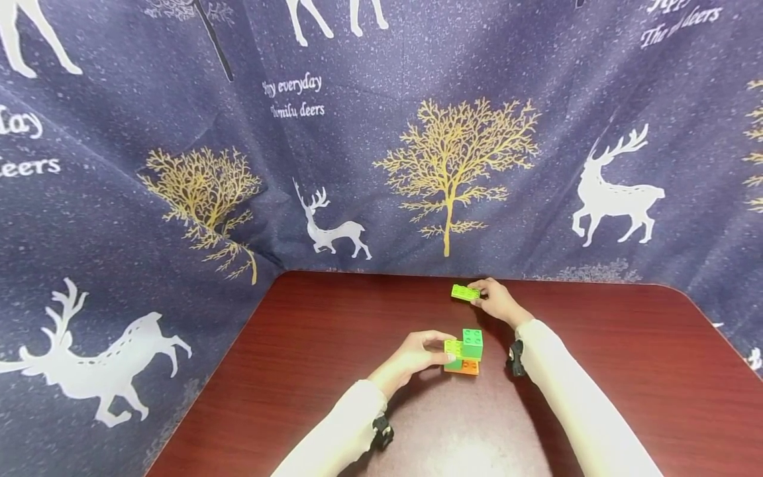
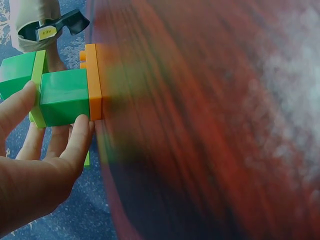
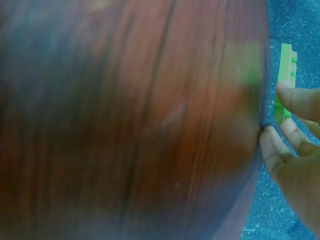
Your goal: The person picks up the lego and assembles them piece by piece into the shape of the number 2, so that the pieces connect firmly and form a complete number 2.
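My left hand (image 1: pixel 415 354) holds a small stack of toy building blocks near the middle of the table. In the left wrist view, an orange plate block (image 2: pixel 94 82) forms its base, carrying a green block (image 2: pixel 65 97). Above that come a lime plate block (image 2: pixel 38 107) and another green block (image 2: pixel 17 72). The thumb presses the lime layer; other fingers reach under and beside the stack. Near the back edge, my right hand (image 1: pixel 499 301) pinches a separate lime plate block (image 1: pixel 461 292) between thumb and fingers. In the right wrist view that lime block (image 3: pixel 284 67) looks slightly raised off the table.
The dark red wooden table (image 1: pixel 334 318) ends at a back edge just behind the right hand. A blue cloth (image 1: pixel 357 152) with deer and trees hangs behind and along the left side. Both wrists wear black straps.
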`<state>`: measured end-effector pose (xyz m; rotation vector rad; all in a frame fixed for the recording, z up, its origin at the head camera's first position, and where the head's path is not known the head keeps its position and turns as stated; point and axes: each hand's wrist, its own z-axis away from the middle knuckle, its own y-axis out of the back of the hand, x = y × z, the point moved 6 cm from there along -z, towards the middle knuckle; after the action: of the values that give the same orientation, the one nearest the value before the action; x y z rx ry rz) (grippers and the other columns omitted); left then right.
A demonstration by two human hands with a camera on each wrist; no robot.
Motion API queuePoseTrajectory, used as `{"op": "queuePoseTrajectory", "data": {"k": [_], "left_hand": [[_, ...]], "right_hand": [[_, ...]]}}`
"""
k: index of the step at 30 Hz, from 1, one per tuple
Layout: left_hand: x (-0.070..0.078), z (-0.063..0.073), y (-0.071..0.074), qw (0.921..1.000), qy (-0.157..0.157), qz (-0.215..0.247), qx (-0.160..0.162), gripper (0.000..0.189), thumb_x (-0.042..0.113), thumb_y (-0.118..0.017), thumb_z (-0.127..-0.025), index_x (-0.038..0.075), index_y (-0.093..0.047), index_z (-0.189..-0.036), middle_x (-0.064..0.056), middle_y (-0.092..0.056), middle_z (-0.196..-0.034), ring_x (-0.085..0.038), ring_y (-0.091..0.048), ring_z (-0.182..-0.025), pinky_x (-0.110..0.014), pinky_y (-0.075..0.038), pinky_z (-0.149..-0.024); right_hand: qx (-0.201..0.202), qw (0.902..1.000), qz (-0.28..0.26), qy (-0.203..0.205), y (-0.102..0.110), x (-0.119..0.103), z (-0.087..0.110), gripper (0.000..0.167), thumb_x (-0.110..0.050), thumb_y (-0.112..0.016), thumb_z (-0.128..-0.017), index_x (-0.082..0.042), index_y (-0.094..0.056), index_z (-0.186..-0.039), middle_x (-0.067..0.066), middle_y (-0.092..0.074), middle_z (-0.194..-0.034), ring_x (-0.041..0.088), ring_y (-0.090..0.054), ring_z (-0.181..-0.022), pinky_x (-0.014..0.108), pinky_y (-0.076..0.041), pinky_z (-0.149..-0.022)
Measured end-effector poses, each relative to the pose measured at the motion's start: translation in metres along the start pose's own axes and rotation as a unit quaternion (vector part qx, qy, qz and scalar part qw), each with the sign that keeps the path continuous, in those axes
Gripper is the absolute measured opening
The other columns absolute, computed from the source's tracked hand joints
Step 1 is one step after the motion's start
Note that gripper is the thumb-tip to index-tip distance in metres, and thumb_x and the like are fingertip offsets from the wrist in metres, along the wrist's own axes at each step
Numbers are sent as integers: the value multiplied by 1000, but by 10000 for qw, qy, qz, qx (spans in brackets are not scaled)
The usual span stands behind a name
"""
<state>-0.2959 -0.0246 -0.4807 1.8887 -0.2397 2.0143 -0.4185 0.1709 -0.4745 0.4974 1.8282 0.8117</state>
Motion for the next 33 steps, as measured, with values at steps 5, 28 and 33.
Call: {"op": "queuePoseTrajectory", "data": {"k": [5,28,33], "left_hand": [[0,0,1,10000,-25,-25,-9,36,1,-75,-78,7,-70,-113,-9,-69,-101,-16,-66,-82,-33,-55,-75],[1,2,1,10000,-8,12,-43,36,2,-76,-78,7,-70,-114,-9,-69,-104,-15,-66,-83,-34,-55,-77],[1,1,1,10000,-12,20,-50,36,1,-75,-79,7,-69,-114,-10,-68,-104,-16,-66,-84,-38,-55,-79]], "right_hand": [[38,9996,-208,-161,4,1,4,34,1,-66,-87,7,-60,-119,24,-56,-108,40,-58,-99,49,-51,-81],[423,9972,-612,102,21,-11,21,34,-1,-70,-84,8,-62,-115,25,-60,-105,40,-61,-94,51,-51,-82],[408,9973,-571,192,24,-14,25,34,-2,-71,-84,8,-62,-116,25,-62,-106,39,-62,-93,50,-51,-82]]}}
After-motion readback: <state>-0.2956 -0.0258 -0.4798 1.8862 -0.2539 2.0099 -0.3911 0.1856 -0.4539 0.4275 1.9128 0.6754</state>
